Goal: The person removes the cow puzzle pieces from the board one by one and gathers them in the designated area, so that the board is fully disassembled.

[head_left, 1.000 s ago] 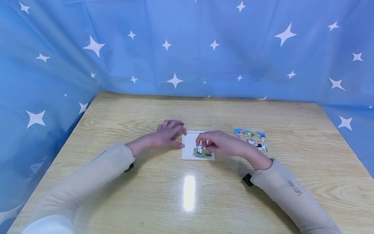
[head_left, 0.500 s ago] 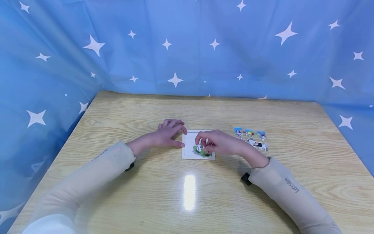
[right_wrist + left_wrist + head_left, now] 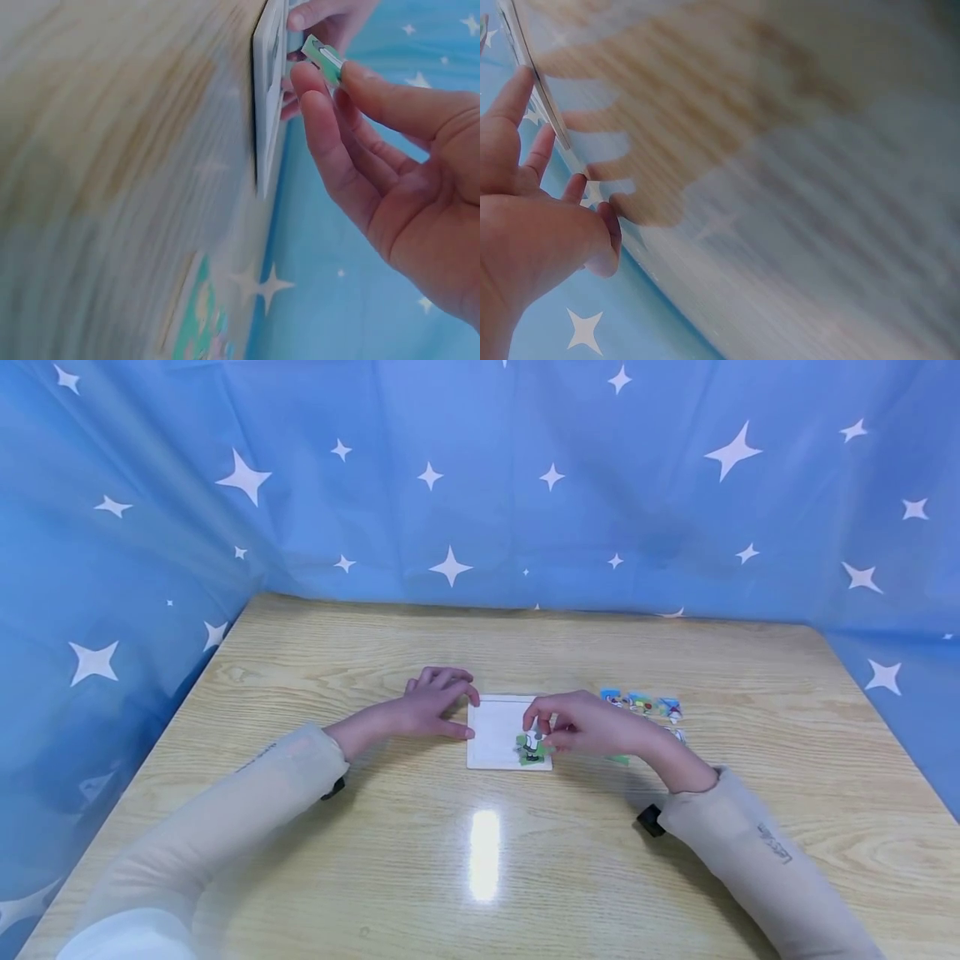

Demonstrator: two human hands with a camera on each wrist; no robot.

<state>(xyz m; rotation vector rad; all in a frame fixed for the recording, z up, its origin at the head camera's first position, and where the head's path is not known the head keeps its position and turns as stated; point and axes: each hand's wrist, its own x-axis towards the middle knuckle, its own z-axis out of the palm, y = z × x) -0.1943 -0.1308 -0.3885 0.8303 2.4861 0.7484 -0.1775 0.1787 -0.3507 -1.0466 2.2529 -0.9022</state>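
Observation:
A shallow white puzzle tray (image 3: 492,727) lies on the table. My right hand (image 3: 581,724) is over its right side, pinching a green-and-white puzzle piece (image 3: 324,58) between thumb and fingertips. In the right wrist view the piece is raised off the tray and tilted. Seen from the head, it overlaps a green area (image 3: 532,760) at the tray's lower right corner, where the surface beneath is partly hidden. My left hand (image 3: 435,706) rests at the tray's left edge, thumb and index fingertip right at the rim, other fingers spread beyond it.
Several colourful loose puzzle pieces (image 3: 641,703) lie to the right of the tray, some hidden behind my right hand and wrist. The wooden table (image 3: 360,860) ends at a blue curtain (image 3: 480,510) with white stars at the back and sides.
My right hand shifts slightly right with the puzzle piece, which has turned and now lies over the tray's lower right corner. My left hand stays in place at the tray's edge.

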